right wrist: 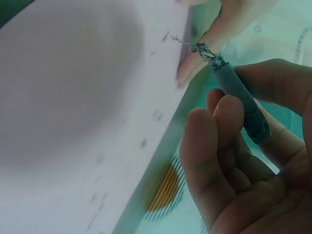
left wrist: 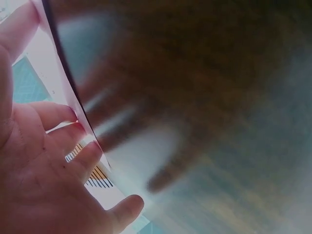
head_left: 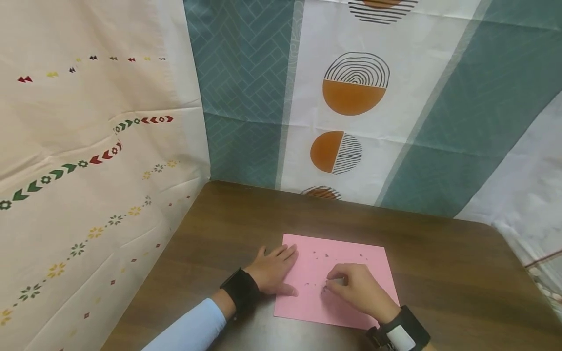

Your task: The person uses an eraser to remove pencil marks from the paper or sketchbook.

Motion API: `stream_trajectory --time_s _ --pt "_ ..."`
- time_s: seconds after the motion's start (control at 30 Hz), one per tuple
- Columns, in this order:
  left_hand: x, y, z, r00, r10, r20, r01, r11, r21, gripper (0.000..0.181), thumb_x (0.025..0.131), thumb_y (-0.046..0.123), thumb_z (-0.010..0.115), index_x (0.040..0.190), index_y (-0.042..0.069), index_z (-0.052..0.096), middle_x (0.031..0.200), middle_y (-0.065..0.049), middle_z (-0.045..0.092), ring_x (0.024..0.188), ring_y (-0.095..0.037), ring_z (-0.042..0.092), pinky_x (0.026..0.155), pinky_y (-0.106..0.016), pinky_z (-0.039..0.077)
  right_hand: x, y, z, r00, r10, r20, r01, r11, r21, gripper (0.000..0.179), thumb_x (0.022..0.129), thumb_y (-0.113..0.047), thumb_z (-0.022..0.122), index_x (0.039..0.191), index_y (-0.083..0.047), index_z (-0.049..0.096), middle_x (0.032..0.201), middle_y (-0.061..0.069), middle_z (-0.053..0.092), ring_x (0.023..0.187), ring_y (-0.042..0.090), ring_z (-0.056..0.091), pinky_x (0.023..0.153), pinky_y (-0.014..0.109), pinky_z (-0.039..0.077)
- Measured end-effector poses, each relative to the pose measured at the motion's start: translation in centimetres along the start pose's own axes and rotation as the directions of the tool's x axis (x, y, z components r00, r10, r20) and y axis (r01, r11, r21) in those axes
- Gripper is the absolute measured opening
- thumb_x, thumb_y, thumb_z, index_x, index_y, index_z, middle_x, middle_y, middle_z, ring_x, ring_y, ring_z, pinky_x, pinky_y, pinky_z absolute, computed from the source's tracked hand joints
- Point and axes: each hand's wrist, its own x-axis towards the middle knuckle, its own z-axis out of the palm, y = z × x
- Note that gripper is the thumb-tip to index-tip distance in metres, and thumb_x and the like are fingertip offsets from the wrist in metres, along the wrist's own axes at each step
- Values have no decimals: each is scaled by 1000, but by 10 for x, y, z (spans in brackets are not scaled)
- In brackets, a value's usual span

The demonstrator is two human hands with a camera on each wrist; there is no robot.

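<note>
A sheet of pink paper (head_left: 338,312) lies on the brown table. Across its left edge my left hand (head_left: 272,269) rests flat with the fingers spread; in the left wrist view the fingertips (left wrist: 90,152) meet the paper's edge. My right hand (head_left: 362,290) is over the middle of the sheet. Between thumb and fingers it pinches a short grey-green cylindrical stick (right wrist: 239,100), whose end is frayed and crumbly. The frayed end points toward the paper. Small dark specks (head_left: 327,256) are scattered over the sheet.
The wooden table (head_left: 456,263) extends around the paper on all sides. A cloth with teal bands and orange circles (head_left: 351,97) hangs behind it. To the left hangs a cream embroidered cloth (head_left: 88,122). Both wrists wear black bands (head_left: 240,290).
</note>
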Motion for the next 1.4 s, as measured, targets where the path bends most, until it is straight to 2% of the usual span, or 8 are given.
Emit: stream_trajectory --time_s 0.37,0.53,0.63,0.8,0.87,1.0,1.17,1.4 --pt "2 0 1 1000 7 -6 -7 1000 -4 96 77 68 55 147 11 24 154 -3 16 136 -23 13 98 -68 20 16 -19 7 994 -110 6 110 994 15 8 75 -16 69 79 -22 70 75 -17 62 63 3 51 58 28 47" --pt "4 0 2 1000 12 -15 -12 1000 12 95 77 69 55 147 12 25 153 -2 17 136 -22 14 98 -68 21 20 -15 24 991 -122 59 119 991 53 4 76 -16 70 78 -19 70 74 -15 63 65 4 53 61 31 50" --pt "5 0 2 1000 15 -23 -14 1000 24 95 76 69 55 147 12 26 153 -2 18 136 -21 15 98 -67 22 21 -9 38 989 -114 93 114 993 2 5 76 -14 70 75 -19 69 72 -14 62 64 2 52 62 31 50" --pt "6 1 1 999 14 -32 -13 999 42 95 76 70 55 146 12 27 153 -1 19 135 -21 16 97 -67 23 21 -4 51 991 -110 72 116 989 -86 11 73 -12 70 70 -20 63 65 -12 54 60 4 47 57 30 47" --pt "6 1 1 999 16 -32 -15 999 39 95 76 70 55 146 12 27 153 -2 19 135 -21 16 97 -67 23 21 -3 52 994 -85 62 90 992 -92 11 72 -12 69 68 -20 62 63 -12 52 58 6 45 54 29 44" --pt "5 0 1 1000 18 -17 -18 1000 9 96 76 69 55 147 12 26 154 -3 17 136 -22 14 98 -68 21 17 6 48 998 31 50 -26 995 -100 15 72 -11 65 65 -22 58 60 -12 50 57 8 45 54 30 42" --pt "2 -2 2 1000 7 5 -7 1000 -24 96 76 68 56 147 12 23 154 -3 15 136 -22 12 99 -69 18 5 29 32 985 173 -18 -174 979 -106 19 72 -9 64 62 -21 54 62 -9 53 61 11 47 58 34 43" --pt "0 -1 0 1000 -1 7 1 999 -38 96 76 67 56 147 11 24 154 -3 16 136 -22 12 99 -69 18 -16 62 7 966 246 -75 -254 959 -129 13 71 -7 65 67 -18 60 75 -2 63 73 16 55 68 44 51"
